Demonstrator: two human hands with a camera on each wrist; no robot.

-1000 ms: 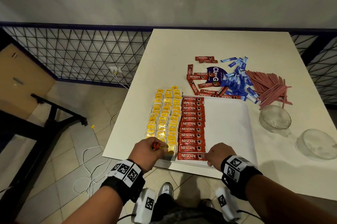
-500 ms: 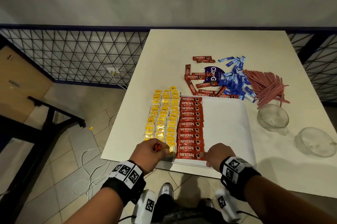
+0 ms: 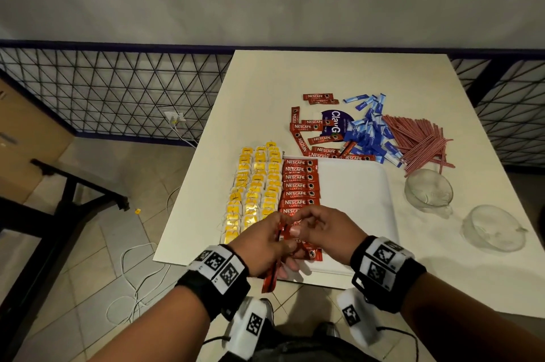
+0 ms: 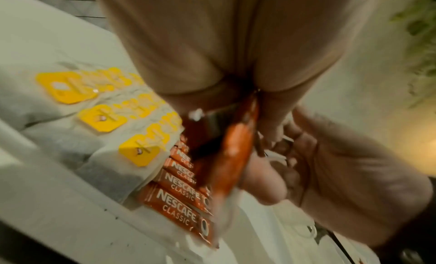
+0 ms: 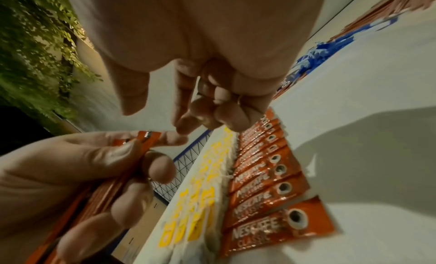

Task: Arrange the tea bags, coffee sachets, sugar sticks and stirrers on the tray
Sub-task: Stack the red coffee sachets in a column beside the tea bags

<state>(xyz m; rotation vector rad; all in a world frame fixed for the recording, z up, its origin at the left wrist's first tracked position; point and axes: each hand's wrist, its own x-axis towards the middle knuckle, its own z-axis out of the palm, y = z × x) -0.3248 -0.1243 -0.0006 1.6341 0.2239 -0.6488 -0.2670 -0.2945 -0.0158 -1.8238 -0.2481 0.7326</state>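
Note:
My left hand [image 3: 274, 243] grips a small bundle of red coffee sachets [image 3: 272, 276] upright over the near edge of the white tray [image 3: 354, 184]. My right hand [image 3: 309, 226] is beside it, fingers curled, holding nothing. In the right wrist view its forefinger [image 5: 183, 126] hovers just short of the bundle's top [image 5: 147, 137]. A column of coffee sachets [image 3: 299, 184] lies on the tray's left part. Yellow-tagged tea bags [image 3: 256, 184] lie in rows left of them. Loose sachets [image 3: 312, 131], blue sugar sticks [image 3: 368, 134] and red stirrers [image 3: 418, 140] lie beyond the tray.
Two glass bowls [image 3: 427, 190] [image 3: 492, 232] stand right of the tray. A purple packet [image 3: 336, 123] lies among the loose sachets. The table's left edge [image 3: 188, 190] drops to a tiled floor with cables, and a mesh fence runs behind.
Both hands have lifted from the tray's near edge and come together. The sachet bundle in my left hand now shows, hanging below the fist. My right hand has left the nearest laid sachet.

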